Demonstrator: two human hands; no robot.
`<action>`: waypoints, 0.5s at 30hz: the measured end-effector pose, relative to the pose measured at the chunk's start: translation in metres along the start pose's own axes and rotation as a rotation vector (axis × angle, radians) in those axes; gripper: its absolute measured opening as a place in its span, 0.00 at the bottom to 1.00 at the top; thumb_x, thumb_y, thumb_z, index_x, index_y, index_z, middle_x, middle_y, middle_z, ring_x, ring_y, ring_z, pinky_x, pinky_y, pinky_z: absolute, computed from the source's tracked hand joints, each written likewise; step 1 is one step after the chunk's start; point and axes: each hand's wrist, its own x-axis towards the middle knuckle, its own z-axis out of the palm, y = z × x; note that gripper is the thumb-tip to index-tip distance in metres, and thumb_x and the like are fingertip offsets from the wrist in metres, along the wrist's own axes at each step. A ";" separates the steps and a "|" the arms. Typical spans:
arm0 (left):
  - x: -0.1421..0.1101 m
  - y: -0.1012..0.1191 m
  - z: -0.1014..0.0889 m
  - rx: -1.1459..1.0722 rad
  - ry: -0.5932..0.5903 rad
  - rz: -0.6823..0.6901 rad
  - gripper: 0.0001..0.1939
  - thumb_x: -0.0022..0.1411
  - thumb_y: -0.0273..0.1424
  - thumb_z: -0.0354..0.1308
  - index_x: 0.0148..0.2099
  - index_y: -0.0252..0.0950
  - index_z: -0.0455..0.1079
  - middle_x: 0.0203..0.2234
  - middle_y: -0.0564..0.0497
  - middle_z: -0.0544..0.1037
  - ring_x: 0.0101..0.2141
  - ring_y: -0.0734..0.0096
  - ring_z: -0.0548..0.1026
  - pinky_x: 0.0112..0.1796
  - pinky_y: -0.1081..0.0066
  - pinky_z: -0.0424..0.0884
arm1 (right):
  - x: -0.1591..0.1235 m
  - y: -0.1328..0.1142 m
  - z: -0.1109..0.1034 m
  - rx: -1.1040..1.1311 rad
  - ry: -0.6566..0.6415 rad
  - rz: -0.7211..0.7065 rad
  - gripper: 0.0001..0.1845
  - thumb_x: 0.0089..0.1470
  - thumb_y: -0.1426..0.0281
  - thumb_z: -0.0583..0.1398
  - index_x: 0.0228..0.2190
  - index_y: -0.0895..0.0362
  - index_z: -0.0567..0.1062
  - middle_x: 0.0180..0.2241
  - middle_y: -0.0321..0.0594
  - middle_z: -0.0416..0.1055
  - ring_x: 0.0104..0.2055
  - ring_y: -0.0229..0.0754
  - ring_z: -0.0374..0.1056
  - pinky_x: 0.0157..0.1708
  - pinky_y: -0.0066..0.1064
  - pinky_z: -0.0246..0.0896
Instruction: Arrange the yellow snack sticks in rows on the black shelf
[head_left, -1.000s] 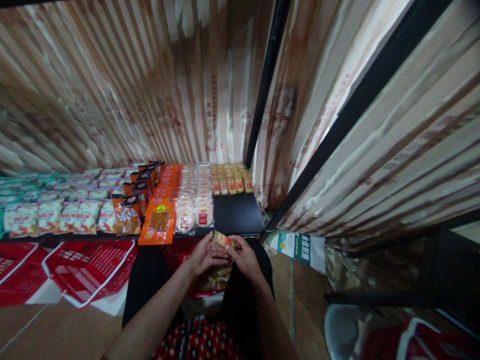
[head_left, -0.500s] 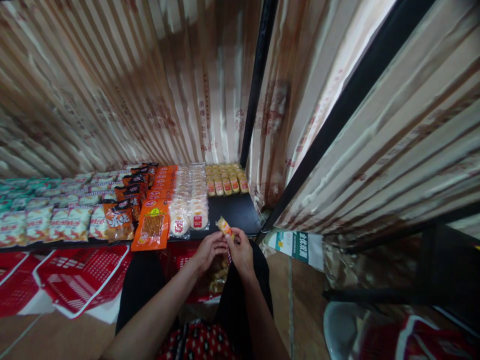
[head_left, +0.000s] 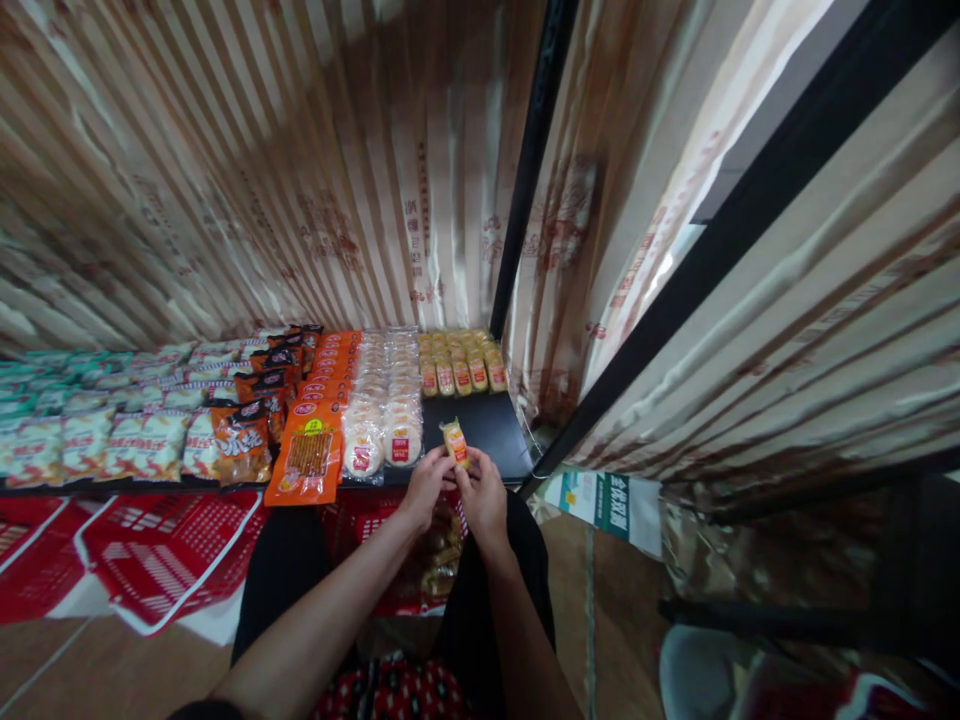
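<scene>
A small yellow wrapped snack (head_left: 454,442) with a red-and-white label stands upright between my hands, just over the front of the black shelf (head_left: 480,428). My right hand (head_left: 484,505) pinches its lower end between thumb and fingers. The fingers of my left hand (head_left: 427,488) are curled and close on the same snack from the left; their tips are partly hidden. Behind it on the shelf, rows of similar yellow wrapped snacks (head_left: 463,372) stand side by side. Left of the bare shelf part are stacks of round white crackers in clear wrap (head_left: 403,440).
Orange snack bags (head_left: 306,455), brown-and-orange bags (head_left: 240,445) and white bags (head_left: 146,445) line the shelf leftward. Red baskets (head_left: 169,550) stand below; another red basket (head_left: 375,595) with yellow packets sits between my legs. A black post (head_left: 551,455) rises at the right.
The snack has turned from slanting to more upright, its label now facing me. Both hands have shifted slightly, and the whole view has moved a little.
</scene>
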 end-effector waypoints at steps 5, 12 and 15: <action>0.012 0.008 0.004 0.080 0.091 0.025 0.19 0.52 0.28 0.52 0.49 0.33 0.66 0.31 0.49 0.76 0.30 0.73 0.73 0.29 0.77 0.67 | 0.017 -0.007 0.008 -0.120 0.013 -0.050 0.20 0.50 0.67 0.54 0.46 0.59 0.68 0.44 0.50 0.67 0.37 0.44 0.69 0.36 0.37 0.68; 0.036 0.005 0.006 0.307 0.184 0.092 0.14 0.52 0.24 0.52 0.42 0.35 0.68 0.31 0.51 0.76 0.30 0.74 0.73 0.31 0.77 0.67 | 0.033 -0.009 0.018 -0.391 0.024 -0.115 0.17 0.50 0.69 0.51 0.41 0.59 0.71 0.40 0.47 0.71 0.42 0.48 0.64 0.44 0.39 0.59; 0.047 0.000 0.006 0.394 0.207 0.104 0.13 0.54 0.25 0.52 0.42 0.37 0.68 0.34 0.50 0.77 0.34 0.71 0.74 0.36 0.74 0.68 | 0.041 -0.008 0.021 -0.449 0.016 -0.085 0.17 0.50 0.68 0.51 0.40 0.59 0.72 0.38 0.46 0.72 0.43 0.50 0.62 0.43 0.38 0.57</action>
